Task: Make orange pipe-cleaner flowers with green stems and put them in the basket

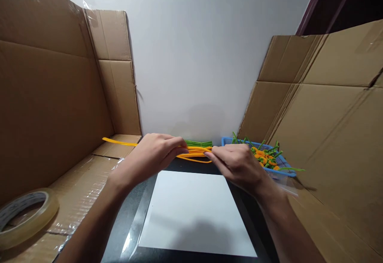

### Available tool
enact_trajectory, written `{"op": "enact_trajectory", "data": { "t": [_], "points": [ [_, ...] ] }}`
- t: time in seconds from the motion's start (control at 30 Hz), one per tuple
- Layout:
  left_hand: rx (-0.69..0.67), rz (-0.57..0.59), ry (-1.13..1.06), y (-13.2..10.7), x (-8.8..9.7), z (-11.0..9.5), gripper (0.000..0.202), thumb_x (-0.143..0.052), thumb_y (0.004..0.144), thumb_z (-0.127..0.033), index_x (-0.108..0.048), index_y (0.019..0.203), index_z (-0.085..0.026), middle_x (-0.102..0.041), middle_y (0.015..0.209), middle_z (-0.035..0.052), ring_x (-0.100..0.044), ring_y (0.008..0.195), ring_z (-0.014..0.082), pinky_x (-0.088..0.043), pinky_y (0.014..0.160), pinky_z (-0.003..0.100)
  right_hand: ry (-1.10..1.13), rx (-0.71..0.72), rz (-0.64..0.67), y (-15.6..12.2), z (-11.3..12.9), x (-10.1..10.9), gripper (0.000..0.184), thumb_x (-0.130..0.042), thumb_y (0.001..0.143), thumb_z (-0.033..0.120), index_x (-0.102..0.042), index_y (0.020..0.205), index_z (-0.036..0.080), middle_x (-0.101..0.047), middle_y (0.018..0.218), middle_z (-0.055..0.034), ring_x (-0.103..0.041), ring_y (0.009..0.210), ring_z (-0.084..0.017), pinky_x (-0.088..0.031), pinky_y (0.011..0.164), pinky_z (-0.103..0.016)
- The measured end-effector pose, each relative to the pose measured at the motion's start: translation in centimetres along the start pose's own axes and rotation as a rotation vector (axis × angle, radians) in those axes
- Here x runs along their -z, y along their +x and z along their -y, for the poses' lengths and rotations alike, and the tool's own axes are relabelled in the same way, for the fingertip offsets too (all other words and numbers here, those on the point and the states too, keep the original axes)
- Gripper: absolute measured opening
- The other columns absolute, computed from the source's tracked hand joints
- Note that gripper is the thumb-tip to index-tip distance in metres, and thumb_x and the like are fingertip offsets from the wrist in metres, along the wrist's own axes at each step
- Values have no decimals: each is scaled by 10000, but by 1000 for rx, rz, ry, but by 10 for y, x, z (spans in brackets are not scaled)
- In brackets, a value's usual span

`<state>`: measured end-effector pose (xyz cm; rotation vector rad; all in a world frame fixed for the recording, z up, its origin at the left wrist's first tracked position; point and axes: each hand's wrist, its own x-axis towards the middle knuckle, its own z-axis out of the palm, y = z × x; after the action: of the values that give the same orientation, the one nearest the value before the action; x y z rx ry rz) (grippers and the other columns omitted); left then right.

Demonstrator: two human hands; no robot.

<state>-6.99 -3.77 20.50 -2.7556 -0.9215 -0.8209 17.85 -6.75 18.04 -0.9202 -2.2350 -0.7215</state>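
A bundle of orange-yellow strands (196,152), which look like pipe cleaners, stretches between my two hands above the far edge of the white sheet. My left hand (163,151) is closed around its left end, thumb and fingers pinched together. On the other end, my right hand (236,161) is closed too, its thumb pressing from below. One yellow strand (119,141) sticks out to the left past my left wrist; where it joins the bundle is hidden. Just behind the bundle lies a bunch of green pipe cleaners (199,143), partly covered by my left fingers.
A white sheet (194,211) lies on the dark tabletop (128,203). At the right back stands a blue basket (289,169) with orange and green pieces. A roll of clear tape (50,213) rests at left. Cardboard panels (113,75) stand along both sides, before a pale wall.
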Motion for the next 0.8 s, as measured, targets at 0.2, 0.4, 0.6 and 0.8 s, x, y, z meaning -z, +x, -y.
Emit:
{"op": "enact_trajectory", "data": {
  "t": [0.2,0.4,0.6,0.8],
  "points": [
    [0,117,33,8,-14,23,361,-419,1025,-355,-657,811,-188,-599,631,-9,-495,543,110,-285,546,265,-6,-267,260,-58,-51,33,502,-423,1004,453,-475,570,206,-502,485,24,-398,426,-110,-234,510,-282],
    [32,259,-58,13,-34,40,324,-462,982,-298,-706,795,-195,-680,712,19,-584,612,127,-339,577,253,233,-652,639,-115,-66,21,508,-450,966,524,-555,594,195,-576,546,-3,-508,530,-143,-290,538,-271],
    [82,83,-258,10,-25,54,255,-524,930,-276,-762,883,-196,-735,800,42,-613,672,126,-410,599,227,694,-803,714,-131,-61,-30,443,-516,926,526,-689,744,161,-662,681,-32,-604,662,-177,-432,602,-267],
    [329,-299,-839,6,-13,61,293,-806,726,-418,-775,813,-140,-706,670,58,-529,496,92,-394,450,205,612,-811,561,-111,-69,-82,521,-317,1017,455,-717,1043,122,-734,1035,-120,-680,946,-211,-514,798,-303]
  ]
}}
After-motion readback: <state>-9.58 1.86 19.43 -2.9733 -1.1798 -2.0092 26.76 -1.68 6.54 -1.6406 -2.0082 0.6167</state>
